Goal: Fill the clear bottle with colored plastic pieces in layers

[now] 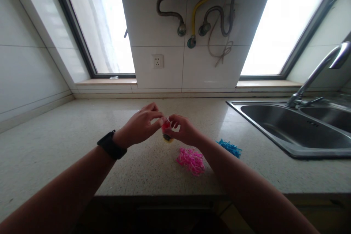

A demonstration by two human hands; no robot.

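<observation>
Above the counter, near its middle, is a small clear container (166,123) with red in its upper part and a dark and yellow lower end. My right hand (183,128) pinches it from the right between thumb and fingers. From the left, my left hand (144,122) has its thumb and index finger closed at the container's upper edge. What exactly those fingertips grip is too small to make out. A loose pile of bright pink strips (191,161) lies nearer to me, beside my right forearm. Just beyond that forearm is a pile of blue strips (229,147), partly hidden by it.
The speckled stone counter (131,179) ends at a front edge close to me. A steel double sink (233,106) with a curved faucet (319,67) is set in at the right. Behind are a tiled wall with a socket (157,61), hanging pipes (194,14) and two windows.
</observation>
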